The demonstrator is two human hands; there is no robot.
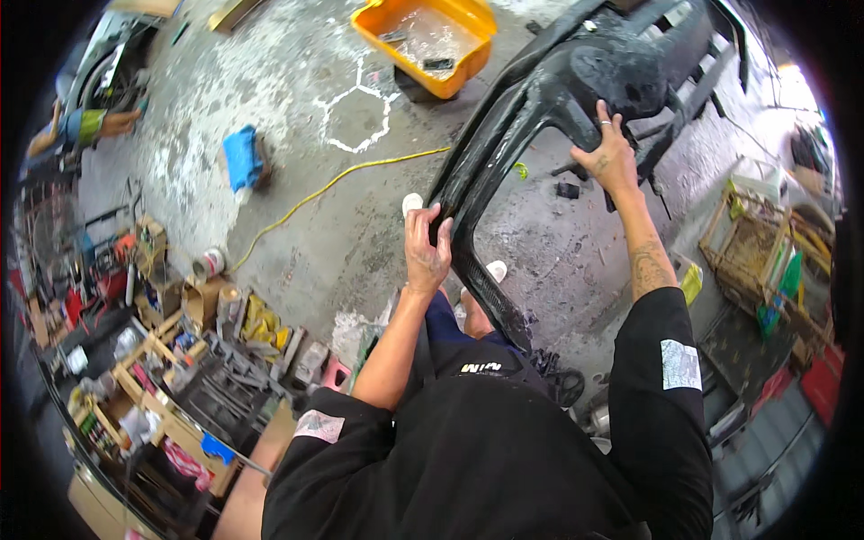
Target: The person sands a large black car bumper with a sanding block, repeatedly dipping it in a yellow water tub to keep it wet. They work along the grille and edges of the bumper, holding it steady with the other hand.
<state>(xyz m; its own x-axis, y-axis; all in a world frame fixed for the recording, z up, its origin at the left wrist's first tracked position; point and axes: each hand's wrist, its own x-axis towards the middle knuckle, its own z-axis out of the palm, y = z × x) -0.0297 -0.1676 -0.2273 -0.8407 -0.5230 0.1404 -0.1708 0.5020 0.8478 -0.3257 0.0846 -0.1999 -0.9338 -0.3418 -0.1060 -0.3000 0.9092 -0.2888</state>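
Observation:
A large black car bumper (621, 67) stands tilted in front of me, its long ridged side running down toward my legs. My left hand (427, 247) is closed on the ridged edge of the bumper, thumb on one side and fingers on the other. Farther up and to the right, my right hand (610, 162) grips the bumper's inner edge, thumb apart and fingers laid over the black surface. The bumper's lower end reaches down beside my shoes, and its far end runs toward the top edge of the view.
A yellow tub (430, 76) of cloudy water stands ahead. A yellow hose (337, 180) crosses the wet floor near a blue cloth-covered lump (241, 159). Tools and parts crowd the left; a wooden crate (742, 225) stands right. Another person's legs (119, 123) show far left.

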